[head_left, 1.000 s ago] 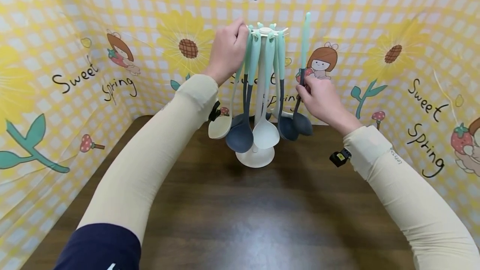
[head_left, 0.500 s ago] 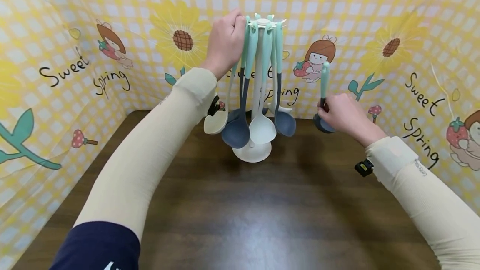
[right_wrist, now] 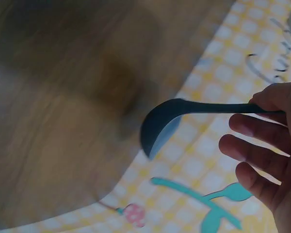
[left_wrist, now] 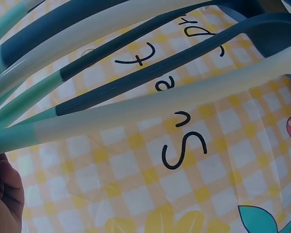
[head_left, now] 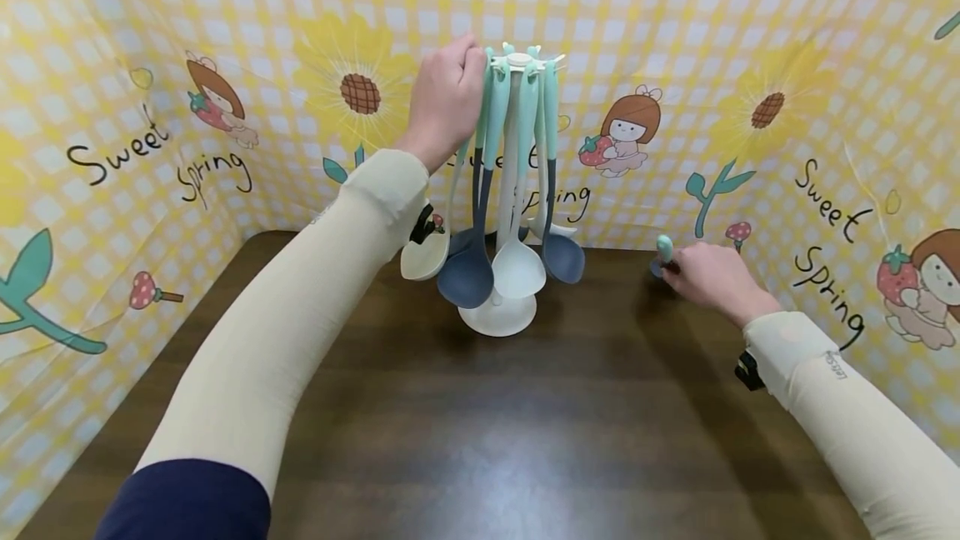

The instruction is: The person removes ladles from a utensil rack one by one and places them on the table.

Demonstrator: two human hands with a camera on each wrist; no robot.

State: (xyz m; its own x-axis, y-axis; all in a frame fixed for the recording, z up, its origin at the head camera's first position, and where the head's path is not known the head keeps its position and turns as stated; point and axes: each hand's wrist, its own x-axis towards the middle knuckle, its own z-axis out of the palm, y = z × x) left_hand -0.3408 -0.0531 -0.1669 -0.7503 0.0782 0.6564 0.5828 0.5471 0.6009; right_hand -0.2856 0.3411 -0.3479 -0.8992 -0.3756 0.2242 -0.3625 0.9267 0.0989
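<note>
My left hand (head_left: 447,98) grips at the top of a white utensil rack (head_left: 497,315), its fingers curled beside the hanging mint handles. In the left wrist view, its fingertips (left_wrist: 10,182) show at the lower left, under a cream-necked utensil (left_wrist: 136,109). From the rack hang a dark blue ladle (head_left: 467,277), a white ladle (head_left: 520,269) and several other utensils. Out to the right, my right hand (head_left: 708,273) pinches another dark blue ladle (right_wrist: 160,121) between thumb and forefinger, the other fingers loosely spread. Its mint handle end (head_left: 664,247) points toward the head camera.
A dark brown wooden table (head_left: 450,415) lies under the rack. Yellow checked cloth (head_left: 622,15) with printed flowers and lettering hangs close behind and along both sides.
The right hand has carried its ladle away from the rack, to the right and down, with the handle tipping toward the camera. My left hand has stayed at the rack's top.
</note>
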